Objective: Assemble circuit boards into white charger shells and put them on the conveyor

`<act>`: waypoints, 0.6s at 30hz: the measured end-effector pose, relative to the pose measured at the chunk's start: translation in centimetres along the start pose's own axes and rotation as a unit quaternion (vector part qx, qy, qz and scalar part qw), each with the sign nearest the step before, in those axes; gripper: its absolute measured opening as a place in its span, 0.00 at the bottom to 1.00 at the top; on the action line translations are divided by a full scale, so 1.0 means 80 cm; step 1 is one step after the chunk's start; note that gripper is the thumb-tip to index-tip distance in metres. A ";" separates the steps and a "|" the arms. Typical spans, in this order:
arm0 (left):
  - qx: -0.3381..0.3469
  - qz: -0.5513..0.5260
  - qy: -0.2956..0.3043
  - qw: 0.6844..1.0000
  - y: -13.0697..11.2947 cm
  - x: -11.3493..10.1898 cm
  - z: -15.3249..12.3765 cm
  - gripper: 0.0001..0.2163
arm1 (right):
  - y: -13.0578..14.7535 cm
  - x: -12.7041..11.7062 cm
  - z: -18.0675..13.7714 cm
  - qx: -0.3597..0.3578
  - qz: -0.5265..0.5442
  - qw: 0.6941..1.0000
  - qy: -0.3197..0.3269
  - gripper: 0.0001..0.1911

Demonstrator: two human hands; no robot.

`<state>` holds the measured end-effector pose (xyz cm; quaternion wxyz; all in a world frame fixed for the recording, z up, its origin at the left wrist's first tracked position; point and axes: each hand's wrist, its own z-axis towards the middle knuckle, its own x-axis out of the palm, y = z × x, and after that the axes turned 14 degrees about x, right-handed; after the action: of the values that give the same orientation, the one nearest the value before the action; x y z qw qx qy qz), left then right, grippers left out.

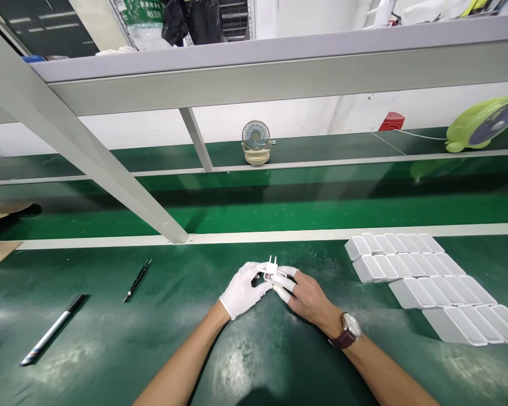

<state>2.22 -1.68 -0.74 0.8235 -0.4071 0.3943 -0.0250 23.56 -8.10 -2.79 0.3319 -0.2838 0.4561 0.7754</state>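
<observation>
A small white two-pin power plug (271, 267) is held between both hands above the green tabletop, its two prongs pointing away from me. My left hand (245, 290), in a white glove, pinches it from the left with thumb and forefinger. From the right, my right hand (307, 296) grips it with fingers covered by white finger cots. Below the prongs, part of the plug's body seems uncovered, but fingers hide most of it. A wristwatch (350, 329) with a dark red strap is on my right wrist.
Rows of white plastic housings (444, 290) stand to the right. A black pen (138, 281) and a silver marker (54, 330) lie left. A slanting metal post (110, 163) rises from the table's back edge. Beyond are a small fan (256, 138) and a green fan (482, 124).
</observation>
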 end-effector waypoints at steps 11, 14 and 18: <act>-0.033 -0.004 0.004 0.999 -0.005 0.002 0.000 0.27 | 0.006 0.011 0.004 0.155 0.299 0.941 0.007 0.13; -0.074 0.013 0.006 0.997 -0.013 0.003 -0.001 0.40 | 0.006 0.017 0.008 0.260 0.457 0.850 0.025 0.15; -0.084 0.052 0.032 0.995 -0.020 0.004 -0.001 0.38 | 0.008 0.020 0.009 0.305 0.489 0.814 0.073 0.16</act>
<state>2.81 -2.91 0.13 0.7739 -0.4526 0.4414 0.0381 21.99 -7.29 -3.35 -0.0561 0.0370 0.7709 0.6334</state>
